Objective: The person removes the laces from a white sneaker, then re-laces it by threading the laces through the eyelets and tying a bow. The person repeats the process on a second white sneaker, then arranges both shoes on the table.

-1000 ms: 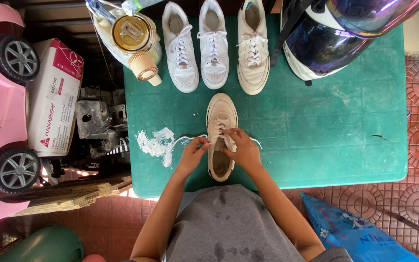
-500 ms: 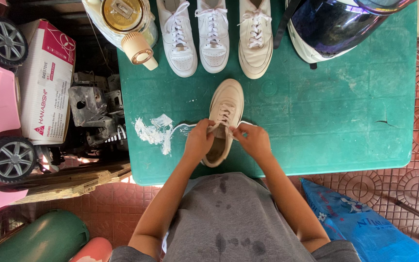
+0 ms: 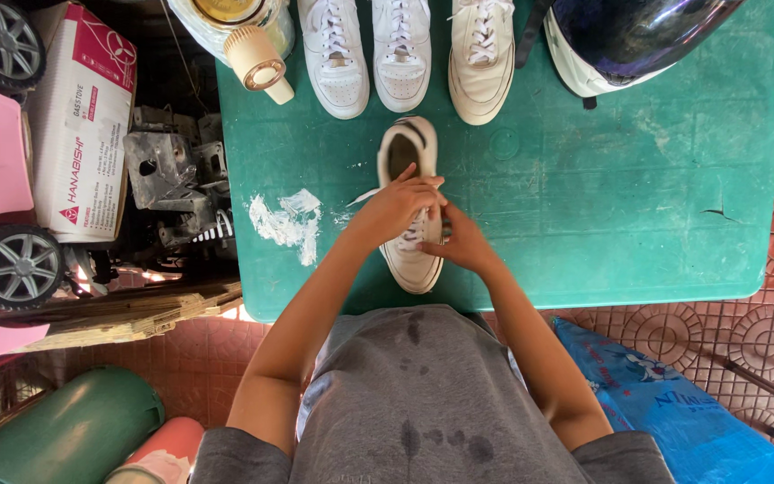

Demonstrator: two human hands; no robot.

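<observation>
My left hand (image 3: 396,204) grips across the laced middle of the cream sneaker (image 3: 411,211); my right hand (image 3: 463,244) clasps its side, fingers probably pinching a lace. Since a moment ago the sneaker has turned, heel now away from me. Around it the green table (image 3: 602,224) lies bare toward the right edge.

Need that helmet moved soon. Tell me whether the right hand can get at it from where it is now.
Probably yes: the right hand rests on the cream shoe, and bare green table lies between it and the helmet.
</observation>
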